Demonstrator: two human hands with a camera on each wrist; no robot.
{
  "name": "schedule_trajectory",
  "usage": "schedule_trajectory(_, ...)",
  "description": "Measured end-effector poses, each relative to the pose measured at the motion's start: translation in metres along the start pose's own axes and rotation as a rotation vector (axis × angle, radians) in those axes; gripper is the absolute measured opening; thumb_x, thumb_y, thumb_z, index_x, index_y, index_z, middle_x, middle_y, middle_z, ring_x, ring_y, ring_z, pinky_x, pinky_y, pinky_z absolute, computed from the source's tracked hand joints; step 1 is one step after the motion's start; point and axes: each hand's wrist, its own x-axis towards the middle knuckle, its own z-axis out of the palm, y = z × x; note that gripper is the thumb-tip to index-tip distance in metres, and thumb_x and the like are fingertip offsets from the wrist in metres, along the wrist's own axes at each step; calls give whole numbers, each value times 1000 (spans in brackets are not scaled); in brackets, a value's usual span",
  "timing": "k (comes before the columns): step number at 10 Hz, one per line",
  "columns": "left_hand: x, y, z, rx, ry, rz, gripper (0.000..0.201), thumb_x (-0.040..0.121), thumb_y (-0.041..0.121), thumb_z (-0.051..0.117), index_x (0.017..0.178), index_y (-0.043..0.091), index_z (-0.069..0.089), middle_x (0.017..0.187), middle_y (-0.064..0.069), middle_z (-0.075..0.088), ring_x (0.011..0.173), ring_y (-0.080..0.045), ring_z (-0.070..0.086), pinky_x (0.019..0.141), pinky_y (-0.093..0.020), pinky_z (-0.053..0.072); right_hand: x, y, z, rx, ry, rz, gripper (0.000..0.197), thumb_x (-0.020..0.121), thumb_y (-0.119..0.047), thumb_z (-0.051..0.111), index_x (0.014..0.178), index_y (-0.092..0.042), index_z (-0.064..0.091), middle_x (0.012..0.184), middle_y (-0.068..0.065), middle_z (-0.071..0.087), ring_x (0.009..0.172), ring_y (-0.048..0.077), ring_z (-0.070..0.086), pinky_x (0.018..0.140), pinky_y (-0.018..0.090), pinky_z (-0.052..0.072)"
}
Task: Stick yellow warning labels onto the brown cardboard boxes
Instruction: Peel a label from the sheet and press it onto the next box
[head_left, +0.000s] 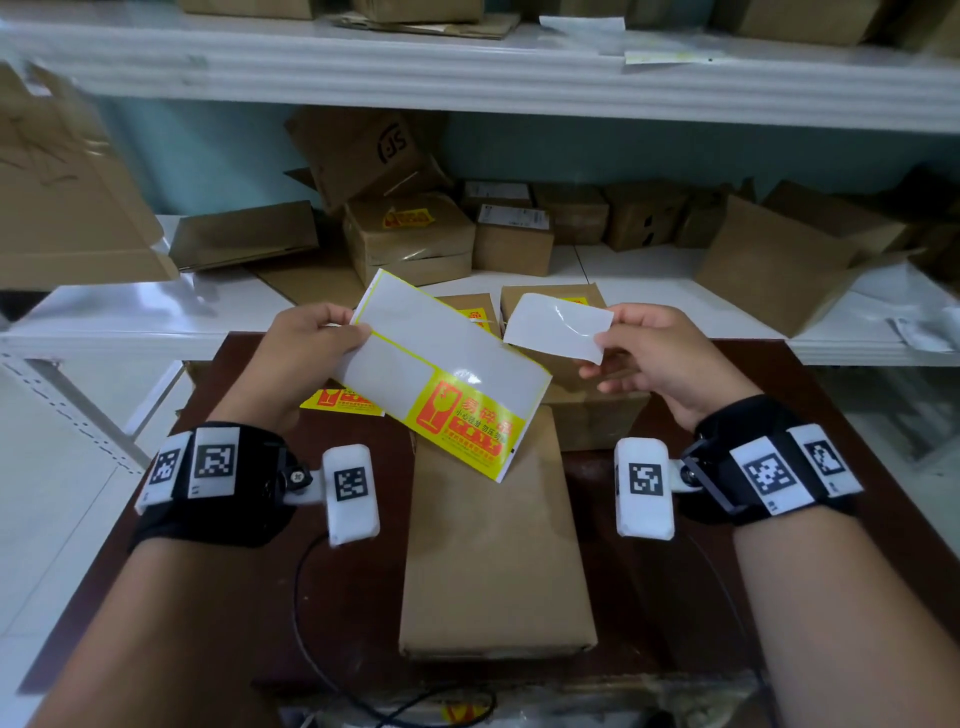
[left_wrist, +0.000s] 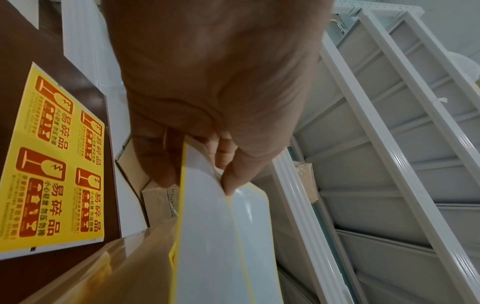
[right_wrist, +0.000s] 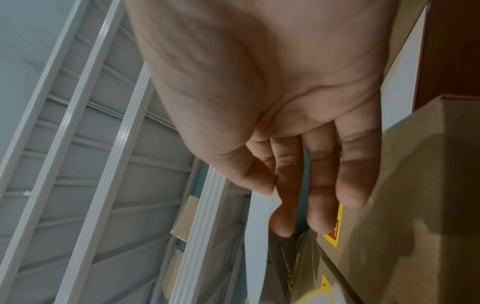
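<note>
Closest to the camera there's a long brown cardboard box (head_left: 496, 545) lying flat on the dark brown table (head_left: 675, 597), plain top, sitting between the two forearms. A black cable (head_left: 306, 613) curls across the table just left of it.

Above the far end of that box, the left hand (head_left: 306, 345) pinches the label sheet (head_left: 441, 374) by its upper left corner, thumb on top and fingers underneath. The sheet is mostly bare shiny backing with a thin yellow outline, and only one yellow warning label (head_left: 467, 421) shows on it, at the lower right end. The right hand (head_left: 660, 358) pinches a peeled label (head_left: 558, 326) at its right edge between thumb and forefinger, white side towards the camera, curling a bit, held apart from the sheet.

On the table under the left hand lies a second sheet (left_wrist: 55, 162), which the left wrist view shows with four yellow labels on it.

Just past the hands sit two more boxes (head_left: 571, 395) with yellow stickers partly showing. Further back, the white shelf (head_left: 649, 270) is piled with brown boxes, one taped box (head_left: 410, 234) wearing a yellow sticker on top.
</note>
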Motion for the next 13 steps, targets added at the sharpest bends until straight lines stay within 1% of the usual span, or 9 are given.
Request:
schedule_trajectory(3, 9, -11, -10, 9, 13, -46, 13, 91, 18, 66, 78, 20, 65, 74, -3, 63, 63, -16, 55, 56, -26, 39, -3, -1, -6, 29, 14, -14, 17, 99, -3, 52, 102, -10, 68, 99, 18, 73, 73, 19, 73, 63, 29, 55)
schedule_trajectory(4, 13, -14, -17, -17, 62, -64, 6, 83, 25, 66, 80, 21, 65, 82, -7, 61, 73, -21, 53, 62, -31, 37, -3, -1, -11, 60, 55, -21, 19, 100, -3, 51, 100, -13, 66, 96, 16, 73, 77, 22, 72, 66, 31, 54)
schedule_trajectory(7, 28, -37, -24, -232, 250, -161, 20, 96, 13, 55, 78, 20, 54, 80, -2, 57, 71, -16, 58, 61, -31, 49, -3, 0, -11, 72, 44, -18, 17, 101, -5, 51, 105, -13, 66, 100, 14, 74, 81, 23, 73, 68, 32, 55)
schedule_trajectory(8, 34, -50, -28, -249, 317, -224, 9, 95, 10, 54, 91, 17, 56, 91, -4, 58, 77, -17, 58, 62, -34, 51, -4, 0, -6, 64, 14, -23, 18, 101, -6, 51, 106, -14, 66, 101, 14, 73, 79, 21, 73, 67, 31, 56)
schedule_trajectory(9, 41, -67, -36, -172, 350, -310, 14, 92, 12, 57, 104, 18, 57, 107, -8, 59, 90, -26, 62, 79, -41, 55, -5, -2, 3, 46, -24, -31, 19, 101, -4, 51, 105, -14, 67, 99, 12, 73, 74, 17, 73, 62, 27, 56)
schedule_trajectory(10, 43, -80, -40, -42, 345, -351, 13, 90, 11, 57, 84, 22, 57, 105, -10, 58, 97, -28, 57, 90, -45, 52, -5, -2, 14, 18, -74, -37, 20, 99, -2, 52, 98, -15, 66, 97, 13, 72, 70, 17, 73, 58, 26, 55)
schedule_trajectory(11, 42, -83, -36, 10, 295, -351, 12, 93, 10, 55, 102, 12, 61, 100, -12, 59, 94, -30, 59, 70, -41, 56, -5, -1, 24, -15, -121, -39, 20, 99, -2, 53, 102, -16, 66, 101, 13, 71, 69, 15, 73, 60, 28, 55)
schedule_trajectory(12, 44, -88, -38, 130, 281, -284, 15, 95, 12, 54, 104, 4, 63, 98, -15, 58, 87, -30, 57, 52, -28, 48, -5, 0, 28, -33, -138, -33, 18, 99, -3, 53, 103, -16, 65, 103, 11, 71, 70, 15, 73, 61, 28, 56)
schedule_trajectory(13, 42, -86, -45, 317, 324, -218, 20, 91, 10, 54, 72, 6, 50, 72, -15, 45, 67, -31, 46, 45, -30, 37, -5, 0, 28, -42, -142, -28, 18, 99, -4, 54, 105, -18, 65, 105, 11, 71, 72, 16, 74, 62, 28, 56)
